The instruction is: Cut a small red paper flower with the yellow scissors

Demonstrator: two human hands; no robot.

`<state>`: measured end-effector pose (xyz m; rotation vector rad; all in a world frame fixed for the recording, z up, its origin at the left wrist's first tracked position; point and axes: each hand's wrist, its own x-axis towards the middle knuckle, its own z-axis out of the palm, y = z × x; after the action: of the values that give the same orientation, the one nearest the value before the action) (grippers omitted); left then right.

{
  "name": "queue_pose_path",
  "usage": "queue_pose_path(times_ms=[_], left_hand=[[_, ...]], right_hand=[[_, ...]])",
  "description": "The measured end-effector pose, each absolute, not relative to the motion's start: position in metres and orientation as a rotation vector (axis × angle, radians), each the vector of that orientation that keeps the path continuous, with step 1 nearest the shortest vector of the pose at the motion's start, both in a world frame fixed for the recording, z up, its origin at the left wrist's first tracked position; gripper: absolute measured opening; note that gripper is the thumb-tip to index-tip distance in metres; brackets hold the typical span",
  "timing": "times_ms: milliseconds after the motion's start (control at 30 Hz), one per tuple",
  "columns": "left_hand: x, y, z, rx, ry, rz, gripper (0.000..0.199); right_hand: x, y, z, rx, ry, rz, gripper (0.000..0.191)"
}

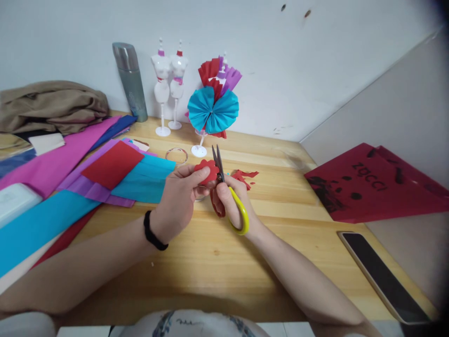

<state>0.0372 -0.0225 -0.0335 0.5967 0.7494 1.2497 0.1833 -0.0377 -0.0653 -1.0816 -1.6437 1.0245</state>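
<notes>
Between the thumb and fingers of my left hand (180,199) is a small red paper piece (206,172) with a scalloped edge. My right hand (235,199) grips a pair of scissors (241,220) with yellow handles. Their blades point up and stand slightly apart, right beside the red paper's edge. A red strip (217,206) hangs below the paper, between the two hands. Red paper scraps (245,177) lie on the table just beyond my right hand.
White mannequins (162,86) stand at the wall, one wearing a blue paper fan (213,110). Coloured paper sheets (140,180) spread across the left, near a bottle (131,84) and brown cloth (52,105). A phone (382,276) and red bag (379,187) are at right.
</notes>
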Motion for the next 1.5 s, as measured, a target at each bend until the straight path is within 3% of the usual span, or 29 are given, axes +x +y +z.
queue_pose_path(times_ms=[300, 433, 833, 1100, 1500], left_hand=[[0.036, -0.021, -0.032, 0.618, 0.785, 1.226, 0.014], [0.035, -0.021, -0.031, 0.675, 0.795, 1.187, 0.015], [0.028, -0.015, -0.028, 0.94, 0.843, 0.941, 0.016], [0.027, -0.012, -0.033, 1.046, 0.852, 0.902, 0.012], [0.019, -0.007, -0.027, 1.056, 0.799, 0.772, 0.028]], right_hand=[[0.179, -0.028, -0.051, -0.88, -1.046, 0.729, 0.032], [0.189, -0.026, -0.042, -0.999, -1.177, 0.836, 0.026], [0.205, -0.021, -0.032, -0.982, -1.353, 1.14, 0.06], [0.199, -0.025, -0.034, -0.964, -1.339, 1.251, 0.05], [0.194, -0.024, -0.028, -1.003, -1.181, 1.207, 0.046]])
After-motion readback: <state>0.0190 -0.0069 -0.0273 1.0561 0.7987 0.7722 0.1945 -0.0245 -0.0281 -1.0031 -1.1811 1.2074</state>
